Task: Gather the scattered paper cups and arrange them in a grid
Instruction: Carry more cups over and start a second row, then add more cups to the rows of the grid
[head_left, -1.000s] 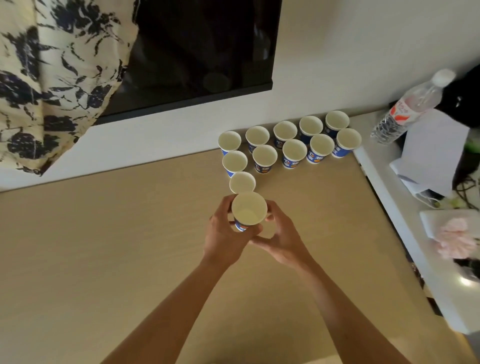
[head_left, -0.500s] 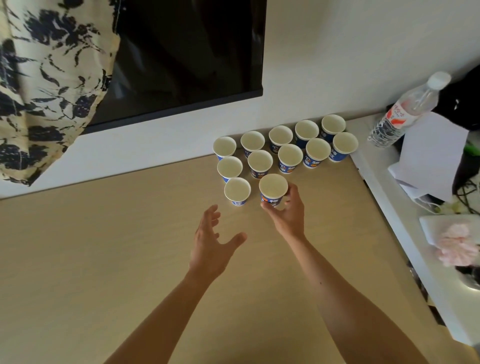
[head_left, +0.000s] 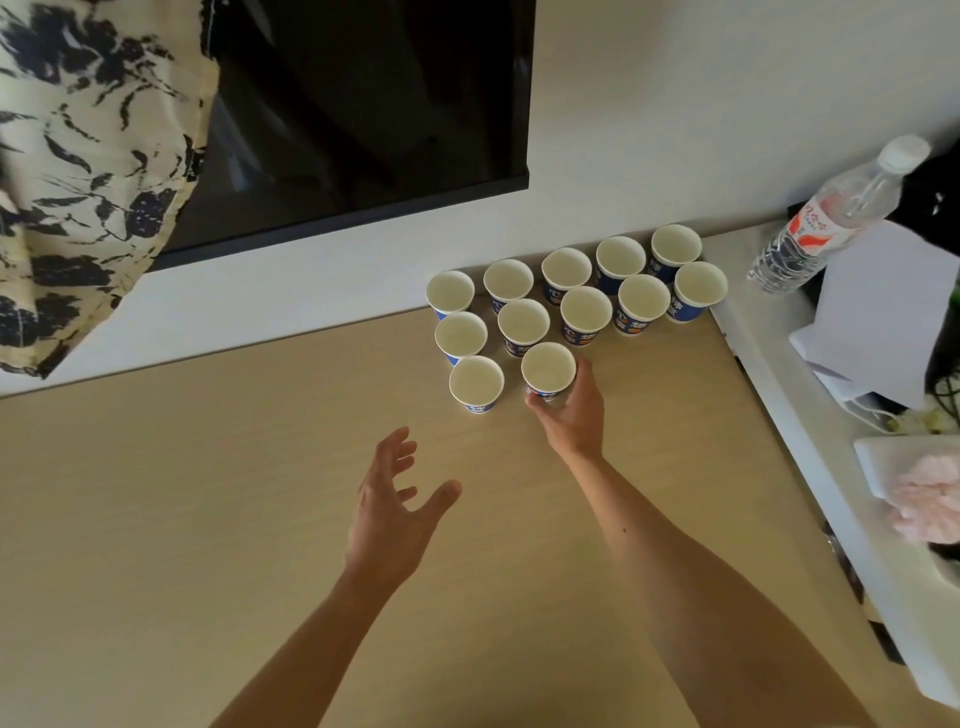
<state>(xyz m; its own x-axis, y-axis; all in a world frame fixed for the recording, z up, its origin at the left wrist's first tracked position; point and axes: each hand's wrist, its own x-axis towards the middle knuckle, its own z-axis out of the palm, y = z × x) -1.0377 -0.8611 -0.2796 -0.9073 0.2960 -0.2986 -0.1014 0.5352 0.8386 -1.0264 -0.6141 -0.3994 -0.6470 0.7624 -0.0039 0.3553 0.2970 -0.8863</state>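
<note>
Broadly, the table (head_left: 208, 519) is bare over most of its top, and the paper cups are gathered at its far right corner, hard against the wall and the table's right edge. Two rows of five are set there: the back row (head_left: 566, 267) along the far edge and the second row (head_left: 584, 309) just in front of it, each running left to right and rising slightly toward the right. A third row has been begun nearer the person with only two cups. The left cup (head_left: 476, 383) of that row stands free at the row's left end. The second cup (head_left: 548, 370) stands upright just to its right, and the right hand (head_left: 571, 415) is closed around its near and right side from behind. The left hand (head_left: 395, 506) is held open with fingers spread, clamped on nothing, above the middle of the table and well apart from the cups. The empty places in the third row lie to the right of the held cup, toward the table's right edge, so the right hand is judged the nearer for filling them.
</note>
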